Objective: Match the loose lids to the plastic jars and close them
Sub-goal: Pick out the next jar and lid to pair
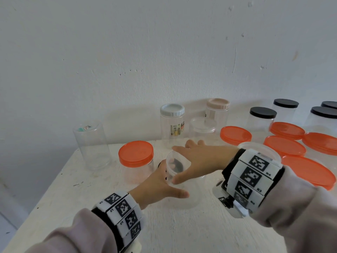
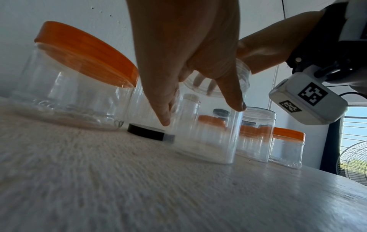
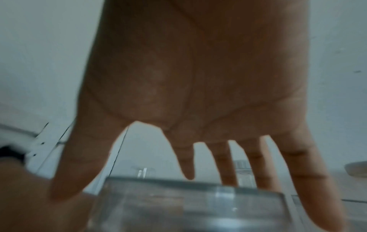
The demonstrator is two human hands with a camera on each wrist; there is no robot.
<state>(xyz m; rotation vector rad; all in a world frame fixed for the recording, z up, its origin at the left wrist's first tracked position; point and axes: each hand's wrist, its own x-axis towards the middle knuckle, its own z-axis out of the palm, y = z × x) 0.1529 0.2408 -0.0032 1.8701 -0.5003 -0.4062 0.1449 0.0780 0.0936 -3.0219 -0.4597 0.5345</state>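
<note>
A clear lidless jar (image 1: 184, 190) stands on the white table (image 1: 164, 230) in front of me. My left hand (image 1: 164, 184) holds its left side, thumb across the near wall and fingers behind; the left wrist view shows the jar (image 2: 206, 141) between thumb and fingers of this left hand (image 2: 198, 109). My right hand (image 1: 189, 161) hovers over the rim with fingers spread and the thumb touching the near edge. In the right wrist view the right hand (image 3: 123, 180) is open-palmed above the jar (image 3: 188, 208). A loose black lid (image 2: 146, 131) lies just behind the jar.
An orange-lidded jar (image 1: 135, 156) stands close on the left, with a tall clear container (image 1: 93, 145) beyond it. At the back are a white-lidded jar (image 1: 172, 123), a beige-lidded jar (image 1: 218, 112) and black-lidded jars (image 1: 262, 119). Several orange lids (image 1: 235, 135) crowd the right.
</note>
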